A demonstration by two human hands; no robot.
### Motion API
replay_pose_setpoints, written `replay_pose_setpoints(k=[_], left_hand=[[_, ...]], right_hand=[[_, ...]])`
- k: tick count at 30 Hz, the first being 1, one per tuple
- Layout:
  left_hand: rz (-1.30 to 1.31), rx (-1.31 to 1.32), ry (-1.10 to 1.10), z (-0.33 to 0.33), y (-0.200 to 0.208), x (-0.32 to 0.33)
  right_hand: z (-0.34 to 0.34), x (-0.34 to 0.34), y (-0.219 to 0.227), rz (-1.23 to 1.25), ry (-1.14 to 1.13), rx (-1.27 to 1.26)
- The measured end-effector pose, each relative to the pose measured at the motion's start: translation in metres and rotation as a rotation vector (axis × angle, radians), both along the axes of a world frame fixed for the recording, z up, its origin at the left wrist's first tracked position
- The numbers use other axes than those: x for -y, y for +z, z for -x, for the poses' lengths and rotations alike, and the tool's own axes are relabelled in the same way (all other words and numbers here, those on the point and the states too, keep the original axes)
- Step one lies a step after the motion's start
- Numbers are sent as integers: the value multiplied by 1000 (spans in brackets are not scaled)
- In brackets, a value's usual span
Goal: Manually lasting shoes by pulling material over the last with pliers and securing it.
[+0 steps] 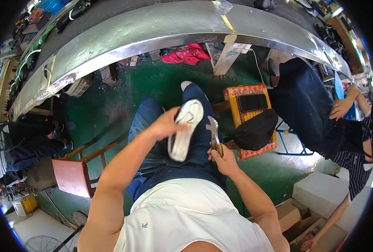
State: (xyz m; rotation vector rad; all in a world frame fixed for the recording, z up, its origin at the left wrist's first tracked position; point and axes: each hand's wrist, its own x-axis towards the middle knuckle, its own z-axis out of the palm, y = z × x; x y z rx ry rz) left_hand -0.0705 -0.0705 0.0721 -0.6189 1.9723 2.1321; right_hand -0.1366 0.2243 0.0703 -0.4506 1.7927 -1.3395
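A white shoe (180, 145) rests over my thighs, its pale underside facing up and its toe away from me. My left hand (166, 124) is at the shoe's left side, closed on it, with blurred fingers reaching across the middle. In my right hand (224, 161) are metal lasting pincers (213, 128), gripped by the handles. Their hammer-like head points away from me, just right of the shoe and apart from it. Whether the jaws are parted is too small to tell.
A woven-topped stool (242, 119) on my right bears a phone (253, 102) and a black cap (255, 133). Beyond my knees runs a metal-edged bench (153, 27). A wooden chair (72, 177) stands left. A co-worker (308, 101) sits right, near cardboard boxes (289, 216).
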Motion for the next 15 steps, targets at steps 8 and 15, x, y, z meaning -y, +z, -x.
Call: replay_pose_setpoints(k=[8, 15], left_hand=[[699, 15, 167, -44, 18, -45], [870, -9, 202, -41, 25, -60]], right_hand=[[39, 19, 62, -198, 527, -338], [65, 61, 94, -153, 687, -677]])
